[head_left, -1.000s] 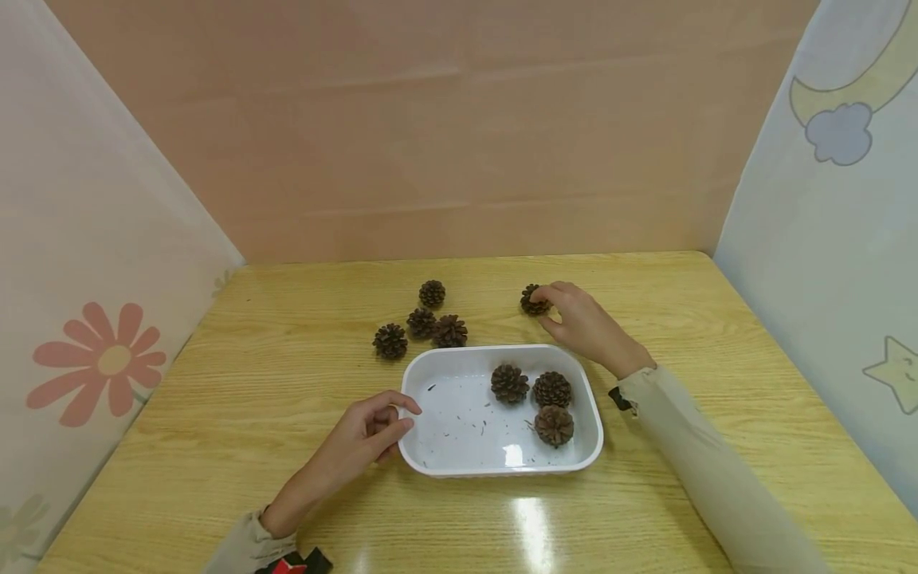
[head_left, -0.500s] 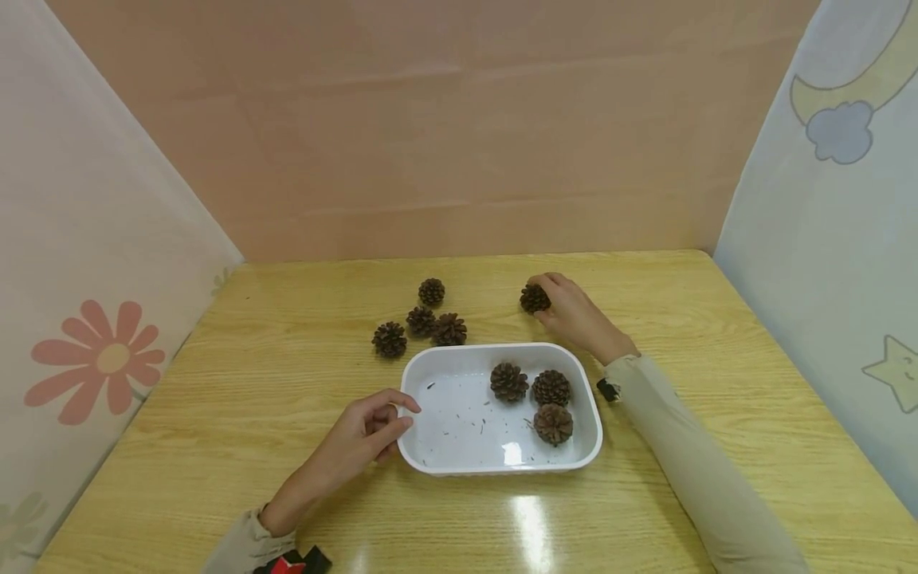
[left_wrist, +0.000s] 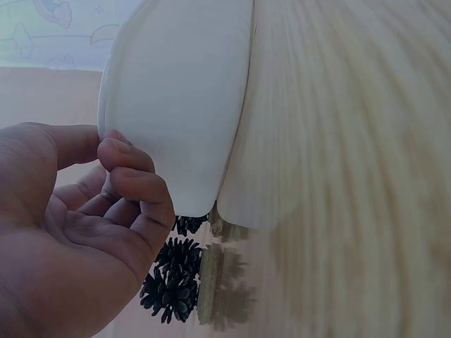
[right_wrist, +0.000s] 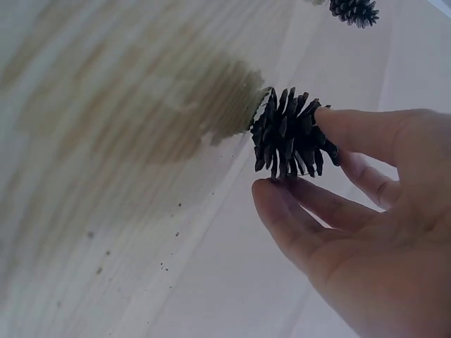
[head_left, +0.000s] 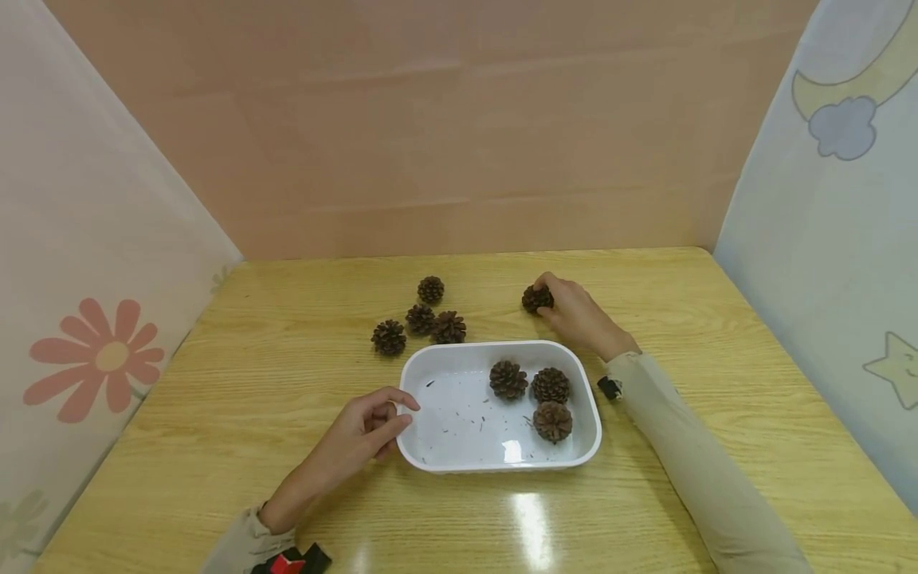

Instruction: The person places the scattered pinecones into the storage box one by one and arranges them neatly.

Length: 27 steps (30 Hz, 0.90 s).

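Observation:
Behind the white tray's right end, my right hand (head_left: 577, 317) grips a brown pine cone (head_left: 537, 299). Thumb and fingers sit on opposite sides of this cone in the right wrist view, and it is on or very close to the tabletop. My left hand (head_left: 358, 430) pinches the left rim of the white tray (head_left: 445, 461) between thumb and index finger, the other fingers curled below the rim. Inside the tray, on its right side, lie three pine cones: one to the left (head_left: 508, 380), one behind (head_left: 551, 386) and one in front (head_left: 552, 422).
Several loose pine cones lie behind the tray's left part, including one at the left (head_left: 389, 338) and one at the back (head_left: 431, 289). Small dark flakes dot the tray floor. The wooden table (head_left: 215, 383) meets an orange-brown backdrop (head_left: 459, 159) and patterned side panels.
My right hand has shifted slightly left and its fingers have closed round the back pine cone, which has barely moved. My left hand and the tray stay in place.

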Available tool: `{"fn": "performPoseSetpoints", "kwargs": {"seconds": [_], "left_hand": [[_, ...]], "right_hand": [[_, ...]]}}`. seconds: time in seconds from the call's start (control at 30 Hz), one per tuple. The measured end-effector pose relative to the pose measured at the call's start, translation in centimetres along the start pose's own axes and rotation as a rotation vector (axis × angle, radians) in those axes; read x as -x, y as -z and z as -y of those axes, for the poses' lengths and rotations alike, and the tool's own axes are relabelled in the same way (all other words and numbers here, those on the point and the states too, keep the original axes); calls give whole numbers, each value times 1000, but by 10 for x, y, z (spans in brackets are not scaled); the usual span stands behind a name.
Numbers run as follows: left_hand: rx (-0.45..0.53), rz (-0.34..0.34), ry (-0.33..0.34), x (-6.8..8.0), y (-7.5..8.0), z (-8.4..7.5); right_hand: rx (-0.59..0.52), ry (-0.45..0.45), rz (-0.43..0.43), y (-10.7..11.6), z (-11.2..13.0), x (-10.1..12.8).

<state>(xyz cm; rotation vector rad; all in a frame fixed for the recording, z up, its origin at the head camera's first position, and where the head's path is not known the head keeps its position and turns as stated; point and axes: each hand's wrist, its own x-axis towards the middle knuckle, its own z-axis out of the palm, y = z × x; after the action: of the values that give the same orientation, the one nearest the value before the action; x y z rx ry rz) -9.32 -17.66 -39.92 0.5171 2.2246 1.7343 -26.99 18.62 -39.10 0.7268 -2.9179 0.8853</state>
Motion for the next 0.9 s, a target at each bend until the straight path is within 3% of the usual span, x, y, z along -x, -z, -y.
{"fn": "performPoseSetpoints", "kwargs": {"seconds": [0.9], "left_hand": [[4, -7, -5, 0, 0, 1]], "right_hand": [[9, -7, -49, 12, 14, 5]]}}
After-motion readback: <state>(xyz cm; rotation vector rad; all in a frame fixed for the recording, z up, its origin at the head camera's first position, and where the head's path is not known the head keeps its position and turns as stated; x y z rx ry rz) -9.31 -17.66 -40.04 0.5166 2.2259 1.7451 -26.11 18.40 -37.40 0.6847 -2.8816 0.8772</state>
